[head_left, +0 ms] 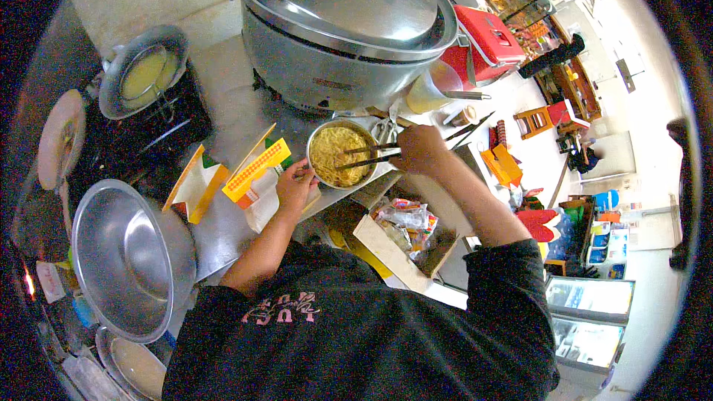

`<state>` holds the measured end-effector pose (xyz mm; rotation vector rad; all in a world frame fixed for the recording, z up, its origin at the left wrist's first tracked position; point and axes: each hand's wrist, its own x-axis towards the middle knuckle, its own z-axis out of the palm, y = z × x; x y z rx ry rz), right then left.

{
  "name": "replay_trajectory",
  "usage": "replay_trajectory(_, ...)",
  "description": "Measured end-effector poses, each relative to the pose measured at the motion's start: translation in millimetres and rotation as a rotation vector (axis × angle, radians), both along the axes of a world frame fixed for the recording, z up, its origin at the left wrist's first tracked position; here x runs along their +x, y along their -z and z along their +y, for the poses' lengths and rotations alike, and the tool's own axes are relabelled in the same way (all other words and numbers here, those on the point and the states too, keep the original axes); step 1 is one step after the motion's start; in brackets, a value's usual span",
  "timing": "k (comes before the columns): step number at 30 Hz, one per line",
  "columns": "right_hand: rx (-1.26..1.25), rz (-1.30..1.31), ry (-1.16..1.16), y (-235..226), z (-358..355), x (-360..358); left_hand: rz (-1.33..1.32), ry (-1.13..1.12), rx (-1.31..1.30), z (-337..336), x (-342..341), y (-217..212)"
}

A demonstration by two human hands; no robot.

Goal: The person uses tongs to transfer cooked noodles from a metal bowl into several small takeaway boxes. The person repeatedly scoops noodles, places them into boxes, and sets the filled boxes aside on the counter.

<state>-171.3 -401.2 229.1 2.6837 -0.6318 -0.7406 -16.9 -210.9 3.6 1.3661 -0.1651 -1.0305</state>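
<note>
Noodles [332,152], pale yellow and tangled, fill a round steel bowl [321,176] on the steel counter [223,115], at 6 o'clock from the large lidded pot [334,22]. Left hand [295,186] grips the bowl's rim at 8 o'clock. Right hand [420,148] is clenched on dark chopsticks [368,156] lying across the noodles. Yellow cartons [256,171] crowd the bowl at 9 o'clock.

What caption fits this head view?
Right hand stirs yellow noodles in a small round metal bowl with chopsticks; left hand steadies it.
</note>
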Motion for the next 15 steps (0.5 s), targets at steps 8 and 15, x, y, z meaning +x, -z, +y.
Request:
replay_trajectory(8, 0.459, -0.373, 0.048, 144, -23, -36, -0.055, 0.011, 0.020, -2, 2, 2)
replay_trajectory(15, 1.111, -0.629, 0.681, 159, -5, -84, 0.085, 0.016, -0.031, 0, 1, 9)
